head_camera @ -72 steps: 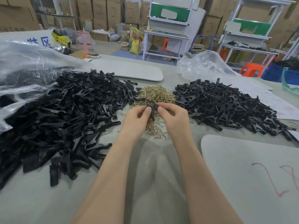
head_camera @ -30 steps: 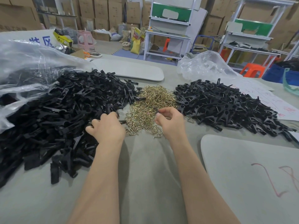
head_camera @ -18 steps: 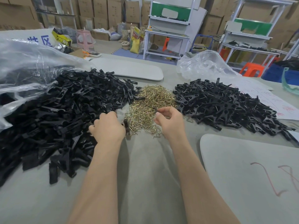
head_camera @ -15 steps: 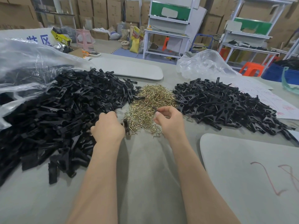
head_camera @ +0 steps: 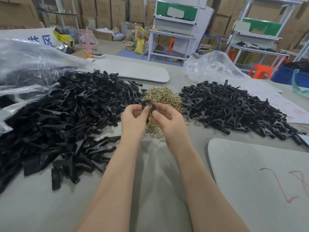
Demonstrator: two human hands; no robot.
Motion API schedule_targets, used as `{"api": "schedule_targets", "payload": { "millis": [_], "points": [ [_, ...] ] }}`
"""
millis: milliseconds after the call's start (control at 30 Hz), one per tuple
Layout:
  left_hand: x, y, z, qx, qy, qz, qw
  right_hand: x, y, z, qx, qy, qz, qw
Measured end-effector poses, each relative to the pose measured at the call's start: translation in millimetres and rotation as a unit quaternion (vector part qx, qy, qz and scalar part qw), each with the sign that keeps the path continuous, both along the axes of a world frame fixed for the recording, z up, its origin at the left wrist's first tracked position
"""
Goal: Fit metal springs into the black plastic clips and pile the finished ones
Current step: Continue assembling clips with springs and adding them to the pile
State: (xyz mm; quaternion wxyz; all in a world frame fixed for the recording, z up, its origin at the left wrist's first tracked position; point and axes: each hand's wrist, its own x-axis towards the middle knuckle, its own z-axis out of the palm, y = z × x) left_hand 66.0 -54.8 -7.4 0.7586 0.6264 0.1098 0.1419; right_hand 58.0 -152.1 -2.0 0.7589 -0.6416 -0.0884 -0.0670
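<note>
Both hands meet above the near edge of a heap of brass-coloured metal springs [head_camera: 163, 97] at the table's middle. My left hand [head_camera: 133, 121] and my right hand [head_camera: 167, 121] pinch one black plastic clip [head_camera: 148, 104] between their fingertips. Whether a spring is held with it I cannot tell. A large heap of loose black clip parts [head_camera: 66, 118] spreads to the left. A second pile of black clips with springs fitted [head_camera: 234, 109] lies to the right.
A clear plastic bag [head_camera: 25, 67] with more black parts lies at far left, another crumpled bag [head_camera: 210, 67] at the back right. Grey boards [head_camera: 259, 173] lie near right and at the back [head_camera: 133, 69]. Papers with red marks [head_camera: 284, 108] sit far right. Shelves and cartons stand beyond the table.
My left hand left the left heap carrying a black clip and moved right and up. My right hand rose from the springs to meet it. Both now hold the clip together.
</note>
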Motion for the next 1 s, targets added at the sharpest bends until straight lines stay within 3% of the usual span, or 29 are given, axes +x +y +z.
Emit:
{"api": "schedule_targets", "payload": {
  "millis": [100, 233, 600, 833, 1000],
  "points": [
    [-2, -5, 0, -0.085, 0.013, -0.024, 0.996, -2, 6, -1, -0.07, -0.039, -0.048, 0.996],
    [-3, -9, 2, -0.069, 0.013, -0.046, 0.996, -3, 10, -4, -0.127, -0.073, -0.111, 0.983],
    [-2, -8, -2, -0.069, -0.021, -0.081, 0.994, 0, -2, -6, -0.087, -0.034, -0.134, 0.987],
    [-3, -8, -1, -0.016, -0.032, -0.081, 0.996, 2, -8, -5, -0.123, -0.035, -0.13, 0.983],
    [-5, -8, 1, 0.074, -0.047, -0.056, 0.995, 2, -8, -5, -0.142, -0.044, -0.137, 0.979]
  ]
}}
